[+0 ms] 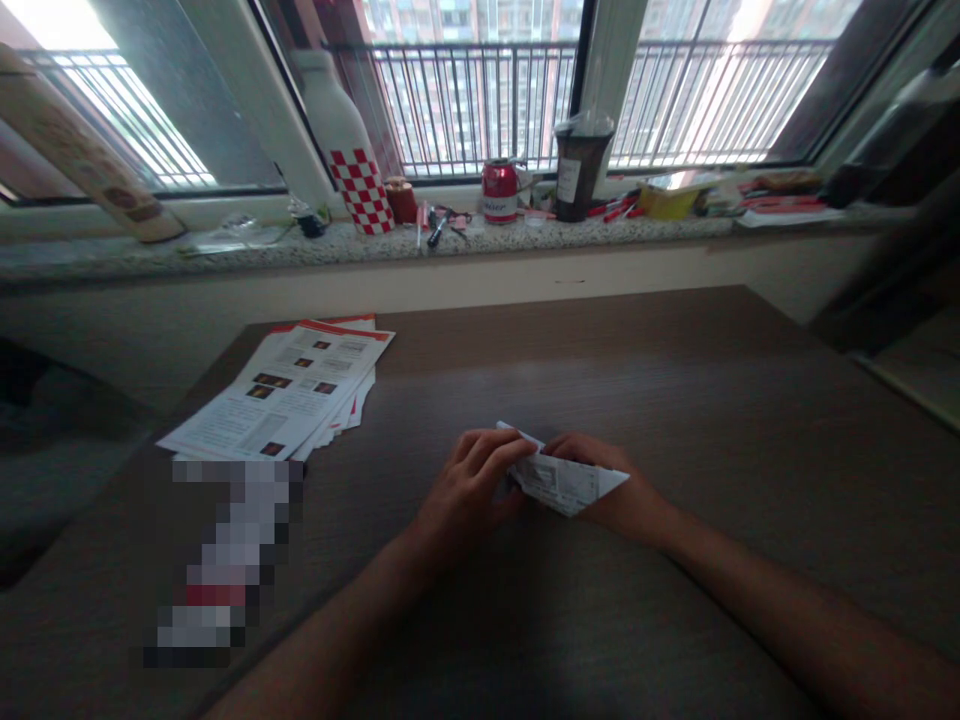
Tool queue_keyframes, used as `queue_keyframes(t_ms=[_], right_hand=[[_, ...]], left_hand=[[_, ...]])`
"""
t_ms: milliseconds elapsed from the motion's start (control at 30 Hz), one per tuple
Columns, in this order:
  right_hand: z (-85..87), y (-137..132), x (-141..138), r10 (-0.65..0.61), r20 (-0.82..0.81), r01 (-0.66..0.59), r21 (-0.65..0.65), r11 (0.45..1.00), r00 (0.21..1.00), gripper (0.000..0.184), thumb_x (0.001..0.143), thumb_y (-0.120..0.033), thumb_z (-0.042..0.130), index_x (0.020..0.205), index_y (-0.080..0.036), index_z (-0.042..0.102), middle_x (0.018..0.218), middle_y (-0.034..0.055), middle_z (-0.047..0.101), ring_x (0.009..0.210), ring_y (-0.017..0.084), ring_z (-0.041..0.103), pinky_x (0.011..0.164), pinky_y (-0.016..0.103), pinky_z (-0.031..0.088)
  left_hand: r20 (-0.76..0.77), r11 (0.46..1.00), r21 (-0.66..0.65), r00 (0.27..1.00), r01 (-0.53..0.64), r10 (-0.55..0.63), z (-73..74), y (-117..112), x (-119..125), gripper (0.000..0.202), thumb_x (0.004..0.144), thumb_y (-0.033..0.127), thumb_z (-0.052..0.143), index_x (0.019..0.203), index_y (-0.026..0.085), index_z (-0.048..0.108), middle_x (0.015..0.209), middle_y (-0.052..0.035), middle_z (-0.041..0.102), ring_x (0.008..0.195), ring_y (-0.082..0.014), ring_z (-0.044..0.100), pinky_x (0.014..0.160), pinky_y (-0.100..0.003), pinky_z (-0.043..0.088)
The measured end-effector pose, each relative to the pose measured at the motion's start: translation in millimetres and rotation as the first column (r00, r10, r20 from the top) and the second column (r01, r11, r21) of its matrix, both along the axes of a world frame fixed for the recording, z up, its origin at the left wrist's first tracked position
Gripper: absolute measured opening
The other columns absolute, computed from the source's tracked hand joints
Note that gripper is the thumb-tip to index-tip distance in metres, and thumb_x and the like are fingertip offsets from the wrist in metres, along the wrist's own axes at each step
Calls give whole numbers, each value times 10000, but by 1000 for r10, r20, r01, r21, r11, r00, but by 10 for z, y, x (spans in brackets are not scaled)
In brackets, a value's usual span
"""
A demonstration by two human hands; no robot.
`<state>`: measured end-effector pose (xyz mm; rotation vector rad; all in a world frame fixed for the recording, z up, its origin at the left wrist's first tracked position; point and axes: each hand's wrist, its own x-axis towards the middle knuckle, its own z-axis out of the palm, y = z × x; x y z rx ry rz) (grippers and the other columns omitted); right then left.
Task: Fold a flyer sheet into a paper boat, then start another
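A folded piece of printed paper point(566, 484) with pointed ends is held between my two hands, just above the dark table. My left hand point(480, 475) grips its left part, fingers curled over the upper edge and thumb below. Behind the paper, my right hand point(592, 455) has its fingers bent around the far side. The paper hides part of the right palm and fingertips. A second small point of the folded paper sticks up between the hands.
A stack of printed sheets point(292, 385) lies at the table's point(750, 420) back left, a blurred-out object point(225, 570) in front of it. On the windowsill stand a checkered bottle point(360, 185), a red can point(499, 190), a dark lidded cup point(577, 170) and small clutter.
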<state>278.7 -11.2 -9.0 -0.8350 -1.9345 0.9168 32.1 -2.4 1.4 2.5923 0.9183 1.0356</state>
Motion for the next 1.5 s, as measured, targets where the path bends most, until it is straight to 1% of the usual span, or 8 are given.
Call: queue_keyframes(t_ms=[333,500,633,800,1133,1233,1367,1500], right_hand=[[127,-7,18,14,100,-27,137,990,995,145,916,-258,757,975,-240,626,1036,62,700,911,201,699,764,317,545],[142,-3,48,8,144,-35,190,981,990,164,911,-232,759,1034,-232,651,1068,78,692,946,212,694,791,326,557],[143,-11,75,70,168,-99,176,979,983,160,939,-264,746,1084,-226,691,1105,92,680,990,220,693,820,335,570],[227,-26,114,145,196,-175,145,974,970,48,973,-240,705,993,-202,726,1101,91,678,983,202,698,822,308,568],[226,-25,146,241,211,-265,97,959,947,100,945,-204,749,1042,-193,724,1140,93,672,1018,195,683,848,301,557],[182,-39,152,200,174,-214,64,975,964,218,922,-176,770,1118,-225,689,1163,73,677,1042,190,680,884,308,554],[122,-47,158,86,92,-91,56,994,992,610,901,-167,793,1433,-305,529,1184,41,707,1063,183,695,935,327,557],[106,-47,168,104,151,-116,74,990,983,789,928,-180,766,1593,-362,383,1197,38,693,1062,183,687,961,347,552]], left_hand=[[54,996,-73,997,54,-50,17,7,-46,570,897,82,715,1377,276,478,1323,-98,578,1228,-276,598,1024,-439,547],[76,993,-98,995,68,-61,3,17,-79,572,891,80,720,1376,269,484,1340,-104,583,1243,-268,603,1031,-419,545],[42,992,-104,997,68,-64,26,16,-95,565,897,91,720,1378,279,492,1337,-98,592,1243,-269,610,1035,-425,543],[11,987,-125,994,105,-104,77,8,-106,579,879,69,739,1368,279,511,1328,-91,586,1235,-264,604,1042,-416,537],[40,972,-164,986,168,-163,84,33,-116,497,891,69,692,1330,257,553,1300,-93,615,1201,-263,630,1019,-432,555],[54,974,-162,987,160,-153,72,44,-134,498,911,84,690,1350,268,547,1315,-95,619,1217,-264,631,1024,-437,555],[88,970,-178,984,166,-152,52,52,-147,532,920,131,733,1393,268,530,1346,-101,606,1223,-251,638,1018,-408,566],[111,968,-155,977,197,-181,61,42,-125,536,915,152,755,1388,261,527,1360,-97,611,1227,-245,646,1026,-402,575]])
